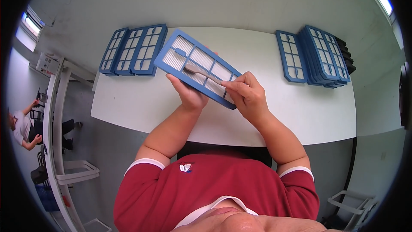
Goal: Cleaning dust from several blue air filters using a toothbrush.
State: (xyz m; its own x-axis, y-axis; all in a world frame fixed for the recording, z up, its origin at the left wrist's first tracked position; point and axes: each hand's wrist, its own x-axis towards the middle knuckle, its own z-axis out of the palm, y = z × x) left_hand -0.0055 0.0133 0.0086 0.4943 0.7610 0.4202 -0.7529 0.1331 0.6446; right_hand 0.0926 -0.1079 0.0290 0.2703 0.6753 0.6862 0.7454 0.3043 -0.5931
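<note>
A rectangular air filter [201,57], white pleats in a blue plastic frame with crossbars, is held tilted above the table. My left hand [192,96] grips it from beneath, thumb at the near edge and fingertips just showing past the far edge. Between the thumb and fingers of my right hand [250,95] is the thin handle of a small brush [197,68] with a greyish-brown head. The brush head rests against the filter's face near its left half; its bristles cannot be made out. My right hand is over the filter's lower right end.
Blue-framed filters [143,49] lie overlapping at the white table's [128,99] far left. Stacked filters [322,56] fill the far right, with black ridged parts [344,56] beside them. A pale rack [58,124] stands left; beyond it is another person [26,126].
</note>
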